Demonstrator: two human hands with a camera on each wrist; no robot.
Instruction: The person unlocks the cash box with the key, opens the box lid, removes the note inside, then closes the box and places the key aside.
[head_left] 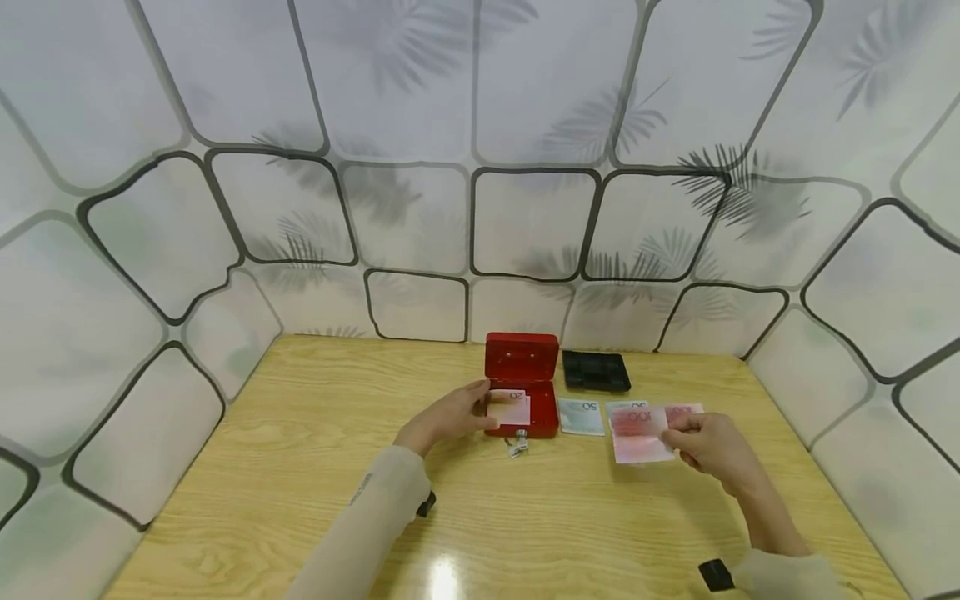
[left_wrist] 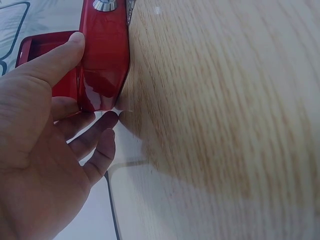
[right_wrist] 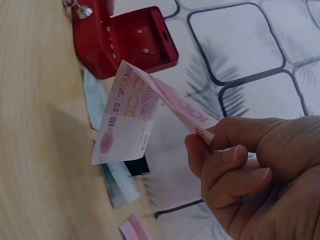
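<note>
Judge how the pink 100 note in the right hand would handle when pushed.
The pink 100 note is probably floppy, since it bends sharply beyond the right hand. It looks thin, so likely very light. Pushed at its free end, it may fold along that bend.

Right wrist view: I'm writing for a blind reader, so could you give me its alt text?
The right hand's grip pinches a bent pink 100 note. Beyond it, at upper left, is an open red box, with other notes on the wooden table.
</note>
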